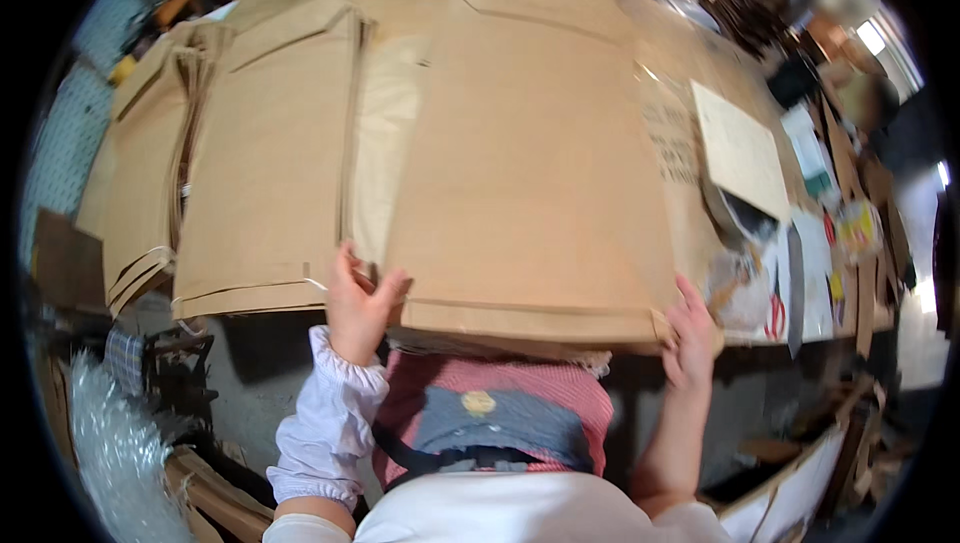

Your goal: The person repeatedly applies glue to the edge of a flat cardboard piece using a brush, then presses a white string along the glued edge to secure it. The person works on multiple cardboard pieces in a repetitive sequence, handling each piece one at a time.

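A large brown kraft paper bag lies flat on the table in front of me, on top of others, its folded strip along the near edge. By its near left corner is my left hand, open, thumb and forefinger spread, the thumb against the bag's edge. At the near right corner, my right hand rests along the side with its forefinger stretched out; some of its fingers are hidden or blurred. To the left lies a second stack of kraft bags, with a white string at its near edge.
Another bag stack lies at the far left. A white board, red-handled scissors and a clear plastic bag are on the right. Bubble wrap stands at the lower left. Cardboard fills the lower right.
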The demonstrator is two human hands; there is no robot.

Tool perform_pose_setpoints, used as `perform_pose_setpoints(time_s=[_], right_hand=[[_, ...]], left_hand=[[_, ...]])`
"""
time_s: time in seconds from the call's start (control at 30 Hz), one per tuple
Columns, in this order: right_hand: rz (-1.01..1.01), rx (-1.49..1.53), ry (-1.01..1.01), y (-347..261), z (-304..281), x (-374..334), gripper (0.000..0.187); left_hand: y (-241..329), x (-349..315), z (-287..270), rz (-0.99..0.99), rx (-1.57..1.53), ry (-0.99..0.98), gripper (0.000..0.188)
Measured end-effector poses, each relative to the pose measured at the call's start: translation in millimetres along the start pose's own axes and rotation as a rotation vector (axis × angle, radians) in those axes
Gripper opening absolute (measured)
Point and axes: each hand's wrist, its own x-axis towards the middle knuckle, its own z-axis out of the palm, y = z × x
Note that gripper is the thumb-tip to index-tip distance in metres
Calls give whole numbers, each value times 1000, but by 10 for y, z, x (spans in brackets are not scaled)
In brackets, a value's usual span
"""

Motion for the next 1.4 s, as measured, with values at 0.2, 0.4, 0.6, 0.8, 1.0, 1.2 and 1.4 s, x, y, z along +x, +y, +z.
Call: perform_pose_setpoints(time_s=[0.2, 0.4, 0.6, 0.8, 1.0, 1.2, 1.4], right_hand=[[-363, -1196, 1, 308, 135, -69, 25], [-449, -828, -402, 650, 1432, -19, 35], [88, -303, -969, 1543, 3207, 185, 50], [309, -281, -1135, 1180, 3154, -256, 56], [288, -496, -1159, 430, 1423, -284, 29], [-648, -1898, 281, -513, -609, 224, 44], [-503, -1893, 172, -572, -959, 223, 57]], left_hand=[[35, -306, -276, 285, -66, -84, 15], [-673, -177, -1222, 482, 100, 540, 19], [-1838, 610, -2833, 221, 202, 722, 24], [-2830, 1351, -3147, 36, 65, 493, 22], [-2718, 1193, -2999, 44, 236, 750, 25], [-1306, 958, -2744, 513, 751, 815, 26], [-248, -354, -415, 1072, 241, 19, 18]])
